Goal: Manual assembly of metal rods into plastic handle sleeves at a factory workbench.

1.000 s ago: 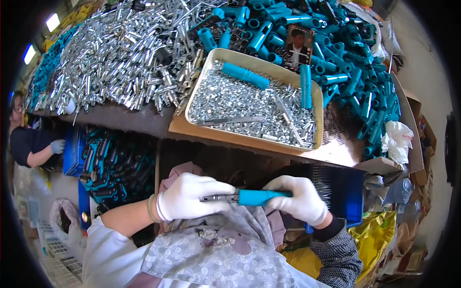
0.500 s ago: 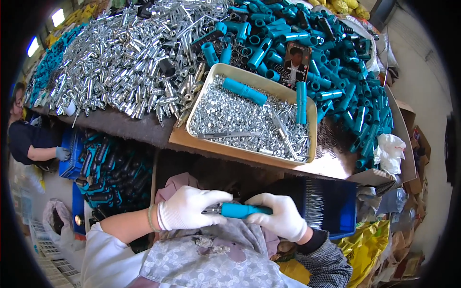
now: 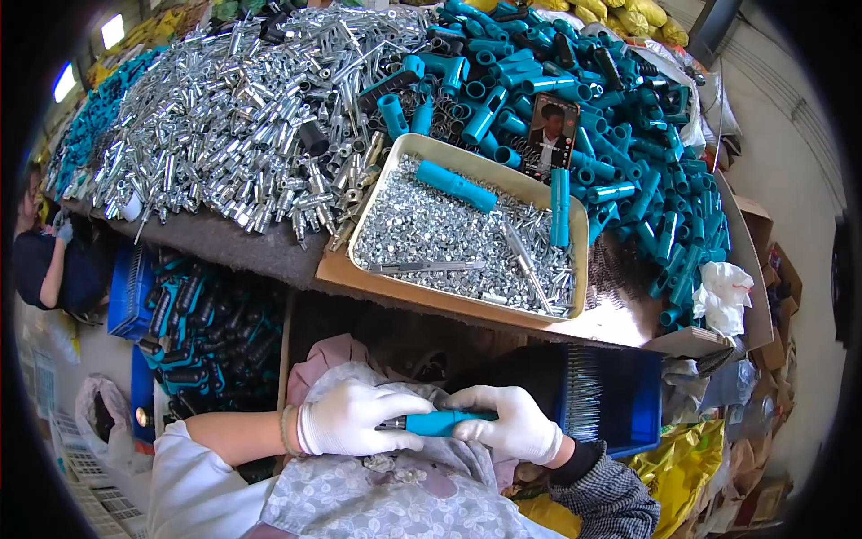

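Both of my hands wear white gloves and hold one teal plastic handle (image 3: pixel 440 423) in front of my apron. My left hand (image 3: pixel 359 417) closes round its left end, where a short dark metal piece shows between thumb and fingers. At the other end, my right hand (image 3: pixel 512 422) grips the handle with the thumb below and the fingers on top. Beyond my hands stands a cream tray (image 3: pixel 402 142) full of small metal parts. Two loose teal handles, one lying among the parts (image 3: pixel 456 185) and one across the tray's right rim (image 3: pixel 559 208), rest there.
Silver metal shafts (image 3: pixel 242 117) are heaped at the left of the bench, teal housings (image 3: pixel 628 171) at the right. A phone (image 3: pixel 549 135) leans behind the tray. Blue crates (image 3: pixel 633 404) hold parts below the bench. At far left another person (image 3: pixel 49 260) works.
My hands and the handle have shifted slightly down in the picture, and the metal piece at its left end shows less. The other person's gloved hand has risen.
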Demonstrator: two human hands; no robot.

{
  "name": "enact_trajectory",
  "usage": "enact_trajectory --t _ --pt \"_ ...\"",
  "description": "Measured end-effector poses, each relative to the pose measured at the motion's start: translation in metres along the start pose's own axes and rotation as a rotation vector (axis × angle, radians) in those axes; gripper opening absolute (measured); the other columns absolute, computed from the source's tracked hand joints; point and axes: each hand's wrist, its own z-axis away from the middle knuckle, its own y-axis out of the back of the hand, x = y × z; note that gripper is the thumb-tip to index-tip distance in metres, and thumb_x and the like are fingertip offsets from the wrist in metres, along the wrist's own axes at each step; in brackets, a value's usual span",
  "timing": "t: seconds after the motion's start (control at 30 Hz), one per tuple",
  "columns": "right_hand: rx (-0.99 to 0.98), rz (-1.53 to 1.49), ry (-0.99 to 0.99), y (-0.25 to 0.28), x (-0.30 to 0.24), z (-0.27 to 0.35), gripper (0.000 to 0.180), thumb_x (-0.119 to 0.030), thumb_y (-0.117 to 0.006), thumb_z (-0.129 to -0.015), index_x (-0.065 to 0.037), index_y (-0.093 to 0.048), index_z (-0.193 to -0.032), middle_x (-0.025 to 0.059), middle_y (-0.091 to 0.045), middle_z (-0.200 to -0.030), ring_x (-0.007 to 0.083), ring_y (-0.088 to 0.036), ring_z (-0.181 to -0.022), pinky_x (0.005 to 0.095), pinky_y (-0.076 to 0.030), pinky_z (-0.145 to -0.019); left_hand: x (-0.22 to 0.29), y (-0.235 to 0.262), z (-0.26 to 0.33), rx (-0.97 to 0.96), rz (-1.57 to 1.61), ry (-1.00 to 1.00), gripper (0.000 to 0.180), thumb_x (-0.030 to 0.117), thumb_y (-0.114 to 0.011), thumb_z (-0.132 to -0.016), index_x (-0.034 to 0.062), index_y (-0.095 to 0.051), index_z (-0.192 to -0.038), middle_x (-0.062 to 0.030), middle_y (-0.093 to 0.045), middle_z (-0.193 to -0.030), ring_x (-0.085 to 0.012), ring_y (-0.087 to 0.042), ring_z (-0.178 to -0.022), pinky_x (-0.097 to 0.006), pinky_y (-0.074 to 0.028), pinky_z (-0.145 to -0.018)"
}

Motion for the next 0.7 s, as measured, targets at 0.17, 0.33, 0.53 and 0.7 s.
enact_trajectory --t 0.17,0.33,0.53,0.7 --pt "0.028 -0.040 -0.020 -0.007 0.000 -0.002 0.057 -0.021 -0.080 -0.084 0.002 -0.058 -0.132 0.0159 -0.071 -0.108 0.0215 -0.070 -0.098 0.0334 -0.054 -0.089 -0.009 -0.008 -0.004 0.036 -0.053 -0.045 0.049 0.033 -0.081 -0.080 0.0086 -0.066 -0.120 -0.0123 -0.072 -0.094 -0.0282 -0.071 -0.075 -0.035 -0.056 -0.065" --pt "0.012 0.023 0.102 -0.018 -0.002 -0.013 0.061 -0.019 -0.079 -0.083 0.005 -0.055 -0.134 0.0188 -0.068 -0.120 0.0207 -0.066 -0.109 0.0324 -0.052 -0.095 -0.013 -0.036 -0.011 0.042 -0.038 -0.105 0.050 0.037 -0.079 -0.078 0.0109 -0.067 -0.119 -0.0094 -0.067 -0.082 -0.0279 -0.070 -0.074 -0.037 -0.057 -0.064" --pt "0.199 0.611 0.402 0.033 -0.039 -0.023 0.019 -0.017 -0.069 -0.083 -0.004 -0.072 -0.096 0.0149 -0.069 -0.088 0.0340 -0.068 -0.083 0.0391 -0.055 -0.076 -0.011 -0.032 -0.029 0.116 -0.198 -0.123 0.044 0.037 -0.079 -0.078 0.0128 -0.070 -0.114 -0.0053 -0.067 -0.077 -0.0254 -0.067 -0.062 -0.035 -0.053 -0.054" --pt "0.823 1.118 0.232 0.132 -0.014 -0.038 0.016 -0.015 -0.070 -0.078 -0.008 -0.073 -0.091 0.0146 -0.065 -0.085 0.0354 -0.065 -0.082 0.0434 -0.052 -0.076 -0.010 -0.029 -0.025 0.104 -0.088 -0.049 0.047 0.029 -0.084 -0.076 0.0106 -0.071 -0.117 -0.0097 -0.069 -0.078 -0.0279 -0.068 -0.064 -0.035 -0.054 -0.057"
